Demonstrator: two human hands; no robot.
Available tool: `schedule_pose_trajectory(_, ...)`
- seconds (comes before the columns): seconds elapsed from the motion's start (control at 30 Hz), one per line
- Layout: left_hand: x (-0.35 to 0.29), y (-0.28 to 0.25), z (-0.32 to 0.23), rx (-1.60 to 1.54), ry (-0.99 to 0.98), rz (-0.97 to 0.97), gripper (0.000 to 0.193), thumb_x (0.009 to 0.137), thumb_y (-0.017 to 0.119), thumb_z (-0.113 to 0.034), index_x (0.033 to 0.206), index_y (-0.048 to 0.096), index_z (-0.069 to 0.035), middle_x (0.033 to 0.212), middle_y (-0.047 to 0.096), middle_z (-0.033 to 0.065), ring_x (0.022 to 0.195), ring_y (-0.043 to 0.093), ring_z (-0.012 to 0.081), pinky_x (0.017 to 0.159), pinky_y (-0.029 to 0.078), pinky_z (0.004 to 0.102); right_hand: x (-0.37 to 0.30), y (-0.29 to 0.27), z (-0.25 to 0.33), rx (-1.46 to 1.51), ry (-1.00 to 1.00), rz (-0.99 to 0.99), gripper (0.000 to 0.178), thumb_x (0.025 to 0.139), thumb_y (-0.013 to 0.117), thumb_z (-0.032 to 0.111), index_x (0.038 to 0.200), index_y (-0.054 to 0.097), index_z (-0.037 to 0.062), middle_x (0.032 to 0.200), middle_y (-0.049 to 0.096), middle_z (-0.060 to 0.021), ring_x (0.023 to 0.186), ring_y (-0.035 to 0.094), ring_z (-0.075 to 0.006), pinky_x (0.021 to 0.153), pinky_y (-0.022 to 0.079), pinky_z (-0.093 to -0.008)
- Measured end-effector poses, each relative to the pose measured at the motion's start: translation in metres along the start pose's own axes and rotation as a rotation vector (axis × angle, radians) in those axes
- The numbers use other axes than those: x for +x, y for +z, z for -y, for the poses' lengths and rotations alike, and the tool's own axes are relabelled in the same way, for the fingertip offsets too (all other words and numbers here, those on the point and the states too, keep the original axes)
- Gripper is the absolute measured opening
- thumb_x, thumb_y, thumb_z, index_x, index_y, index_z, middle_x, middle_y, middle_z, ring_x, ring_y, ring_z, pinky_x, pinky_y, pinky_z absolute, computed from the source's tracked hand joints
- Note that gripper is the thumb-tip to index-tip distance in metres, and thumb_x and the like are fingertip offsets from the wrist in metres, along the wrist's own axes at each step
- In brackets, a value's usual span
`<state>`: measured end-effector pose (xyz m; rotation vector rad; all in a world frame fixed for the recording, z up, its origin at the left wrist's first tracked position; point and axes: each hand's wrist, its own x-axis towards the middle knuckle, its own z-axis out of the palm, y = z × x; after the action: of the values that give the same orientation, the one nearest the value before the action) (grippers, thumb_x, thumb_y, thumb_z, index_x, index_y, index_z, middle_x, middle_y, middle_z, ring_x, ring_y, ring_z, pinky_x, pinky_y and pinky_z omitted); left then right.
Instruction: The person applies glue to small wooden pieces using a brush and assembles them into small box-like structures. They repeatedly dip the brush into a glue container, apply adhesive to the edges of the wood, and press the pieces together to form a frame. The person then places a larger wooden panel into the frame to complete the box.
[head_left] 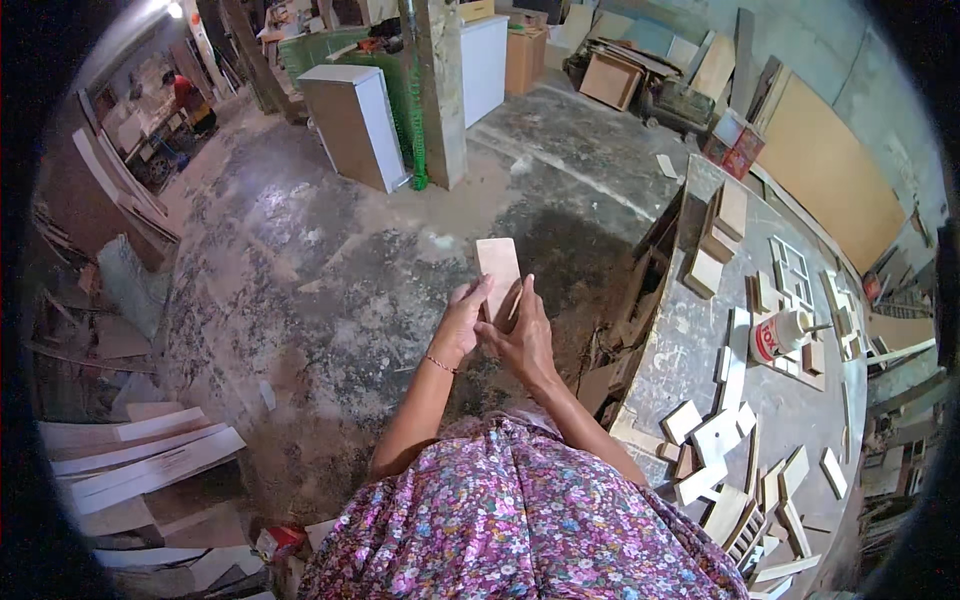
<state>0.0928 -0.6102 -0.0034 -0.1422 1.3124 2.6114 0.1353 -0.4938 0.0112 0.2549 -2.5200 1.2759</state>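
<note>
A flat, pale wooden block (499, 268) with rounded corners is held up in front of me, over the floor. My left hand (463, 318) grips its left edge, thumb along the side. From the right, my right hand (521, 332) closes round the lower part, its fingers along the right edge. Both hands nearly meet at the block's lower end, which they partly hide.
On my right stands a workbench (672, 330) with several wood pieces and a white-and-red glue tub (780, 335). Boards (150, 470) lie stacked at lower left. Ahead are a concrete pillar (436, 95) and a white cabinet (357, 128). Far left, a person (190, 98) is visible.
</note>
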Motion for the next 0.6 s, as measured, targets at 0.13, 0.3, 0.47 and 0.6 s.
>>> schedule_pose_trajectory(0.13,-0.001,0.005,-0.008,0.047,-0.041,-0.025,0.03,0.084,0.056,-0.027,0.102,0.054,-0.003,0.093,0.06,0.0074,0.084,0.059,0.0174,0.07,0.05,0.0296,0.0,0.002,-0.003,0.024,-0.05,-0.046,0.092,0.067,0.072,0.027,0.129,0.018,-0.0113,0.115,0.043,-0.027,0.105,0.046,-0.0388,0.084,0.042,-0.0403)
schedule_pose_trajectory(0.3,0.011,0.001,-0.001,0.018,0.08,-0.006,0.027,0.085,0.055,-0.026,0.095,0.056,0.0,0.089,0.058,0.0061,0.078,0.057,0.0153,0.07,0.047,0.0303,0.004,0.0,-0.007,0.044,-0.037,-0.107,0.081,0.07,0.07,0.021,0.127,0.024,-0.0126,0.109,0.046,-0.0244,0.098,0.049,-0.0356,0.081,0.043,-0.0383)
schedule_pose_trajectory(0.47,0.007,-0.003,0.001,0.022,0.081,-0.033,0.029,0.085,0.054,-0.026,0.098,0.055,0.001,0.09,0.058,0.0066,0.079,0.057,0.015,0.071,0.047,0.0306,-0.003,0.01,-0.01,0.094,0.015,-0.007,0.08,0.072,0.068,0.018,0.128,0.02,-0.0117,0.101,0.047,-0.0231,0.091,0.051,-0.0336,0.077,0.043,-0.0376)
schedule_pose_trajectory(0.6,0.003,-0.004,-0.011,0.206,0.022,0.04,0.024,0.085,0.053,-0.018,0.099,0.053,0.001,0.089,0.058,0.0062,0.076,0.056,0.0124,0.064,0.047,0.0265,-0.002,0.015,-0.015,0.116,0.009,-0.014,0.08,0.072,0.068,0.014,0.131,0.018,-0.0085,0.094,0.052,-0.0214,0.084,0.054,-0.0315,0.071,0.045,-0.0368)
